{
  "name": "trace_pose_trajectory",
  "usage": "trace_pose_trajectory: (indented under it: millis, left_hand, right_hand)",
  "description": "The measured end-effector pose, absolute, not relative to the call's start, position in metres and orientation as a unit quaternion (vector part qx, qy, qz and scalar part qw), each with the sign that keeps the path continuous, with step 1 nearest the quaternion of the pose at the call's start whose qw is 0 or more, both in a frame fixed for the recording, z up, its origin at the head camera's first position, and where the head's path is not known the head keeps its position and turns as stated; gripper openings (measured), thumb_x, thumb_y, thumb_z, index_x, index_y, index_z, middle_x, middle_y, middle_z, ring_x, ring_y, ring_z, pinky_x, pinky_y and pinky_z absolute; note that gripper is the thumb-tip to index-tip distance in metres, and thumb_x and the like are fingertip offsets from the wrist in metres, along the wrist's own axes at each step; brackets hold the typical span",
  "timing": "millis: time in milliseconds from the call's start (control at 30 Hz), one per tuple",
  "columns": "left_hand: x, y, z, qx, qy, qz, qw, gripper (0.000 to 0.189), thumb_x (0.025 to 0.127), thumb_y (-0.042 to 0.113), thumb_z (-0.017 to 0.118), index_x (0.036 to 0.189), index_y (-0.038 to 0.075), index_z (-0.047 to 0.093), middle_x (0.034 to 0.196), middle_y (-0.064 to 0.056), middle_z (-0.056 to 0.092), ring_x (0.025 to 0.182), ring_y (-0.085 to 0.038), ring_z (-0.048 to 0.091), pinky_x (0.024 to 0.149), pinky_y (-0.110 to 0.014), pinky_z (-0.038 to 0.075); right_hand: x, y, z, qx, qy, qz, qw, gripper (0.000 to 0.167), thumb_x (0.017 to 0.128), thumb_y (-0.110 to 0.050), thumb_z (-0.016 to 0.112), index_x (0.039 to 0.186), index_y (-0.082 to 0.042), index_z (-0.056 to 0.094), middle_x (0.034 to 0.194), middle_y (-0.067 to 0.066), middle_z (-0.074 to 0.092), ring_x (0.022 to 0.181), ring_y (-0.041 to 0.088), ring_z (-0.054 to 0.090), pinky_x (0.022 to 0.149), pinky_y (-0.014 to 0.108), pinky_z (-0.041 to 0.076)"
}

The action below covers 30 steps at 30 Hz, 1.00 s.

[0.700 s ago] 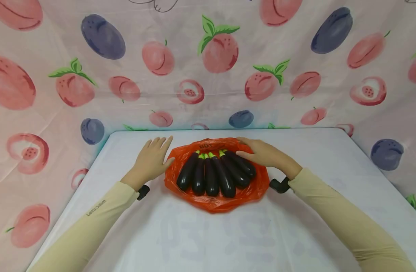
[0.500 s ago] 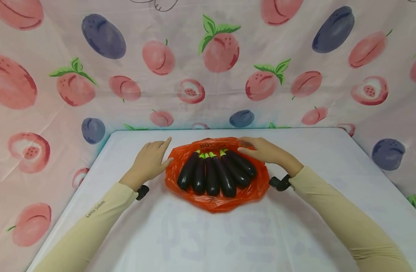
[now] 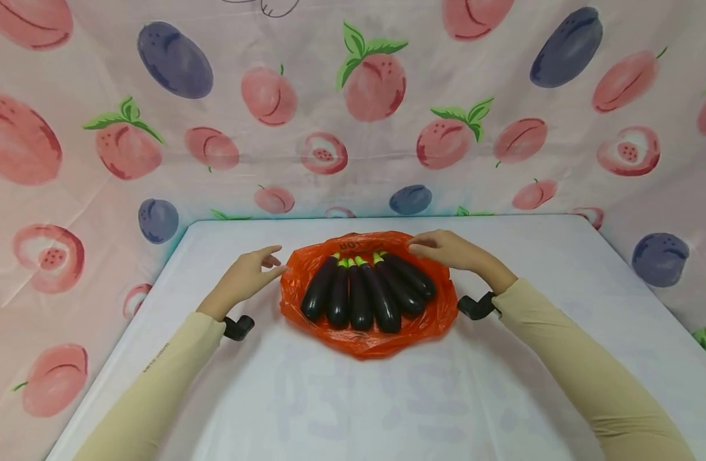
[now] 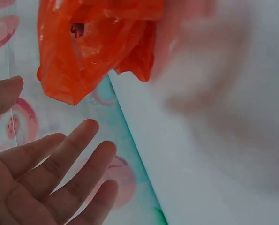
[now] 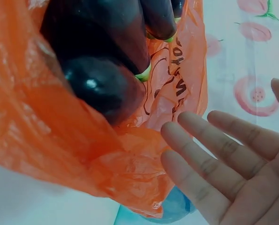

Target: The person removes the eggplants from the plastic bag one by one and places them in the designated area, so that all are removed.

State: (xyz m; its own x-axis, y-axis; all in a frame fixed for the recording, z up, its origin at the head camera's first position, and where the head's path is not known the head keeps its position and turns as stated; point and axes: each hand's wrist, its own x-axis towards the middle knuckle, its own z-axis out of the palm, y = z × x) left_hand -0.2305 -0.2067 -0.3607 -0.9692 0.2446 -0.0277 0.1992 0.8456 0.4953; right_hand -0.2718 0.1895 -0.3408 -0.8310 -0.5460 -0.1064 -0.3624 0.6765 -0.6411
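In the head view, several dark purple eggplants (image 3: 361,307) with green stem ends lie fanned side by side on an orange-red plastic bag (image 3: 361,349). My left hand (image 3: 240,280) is just left of the bag, thumb tip close to its edge; the left wrist view shows the spread fingers of that hand (image 4: 59,173) holding nothing below the bag's edge (image 4: 97,51). Over the bag's far right rim is my right hand (image 3: 448,248). In the right wrist view its extended fingertips (image 5: 174,133) overlap the crumpled bag edge, beside a glossy eggplant (image 5: 101,89).
A white-covered table (image 3: 364,410) carries the bag, with faint marks showing on its cover. Behind and at both sides hangs a pink cloth (image 3: 324,96) printed with peaches and plums. Black wrist cameras (image 3: 474,307) sit below both wrists.
My left hand has dropped a little and drawn back left, its fingers now less spread. My right hand has shifted slightly, its thumb now nearer the fingers. The bag and eggplants look unmoved.
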Motion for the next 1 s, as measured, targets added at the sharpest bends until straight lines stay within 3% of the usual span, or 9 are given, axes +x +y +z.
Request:
trace_pose_trajectory:
  millis: [100, 600, 1000]
  left_hand:
    - [-0.233, -0.210, -0.361, 0.113, 0.946, 0.296, 0.064, 0.060, 0.093, 0.038, 0.055, 0.139, 0.002, 0.042, 0.121, -0.021, 0.061, 0.113, -0.036, 0.057, 0.096, -0.051, 0.048]
    - [-0.238, -0.214, -0.360, 0.071, 0.862, 0.451, 0.222, 0.051, 0.096, 0.026, 0.052, 0.135, -0.006, 0.044, 0.130, -0.026, 0.053, 0.108, -0.032, 0.062, 0.093, -0.040, 0.052]
    - [-0.238, -0.206, -0.358, 0.041, 0.852, 0.466, 0.235, 0.047, 0.094, 0.023, 0.055, 0.130, -0.008, 0.048, 0.129, -0.026, 0.053, 0.102, -0.026, 0.064, 0.093, -0.041, 0.052]
  right_hand:
    - [-0.275, 0.191, -0.341, -0.245, 0.891, -0.341, 0.172, 0.047, 0.099, -0.028, 0.047, 0.130, 0.006, 0.050, 0.122, 0.024, 0.060, 0.104, 0.035, 0.063, 0.091, 0.046, 0.053]
    - [-0.289, 0.195, -0.342, -0.186, 0.852, -0.401, 0.279, 0.047, 0.100, -0.028, 0.044, 0.128, 0.009, 0.050, 0.121, 0.026, 0.060, 0.107, 0.032, 0.063, 0.089, 0.040, 0.055]
    - [-0.300, 0.196, -0.346, -0.159, 0.839, -0.418, 0.310, 0.045, 0.100, -0.023, 0.044, 0.129, 0.011, 0.048, 0.124, 0.030, 0.056, 0.111, 0.035, 0.061, 0.094, 0.042, 0.052]
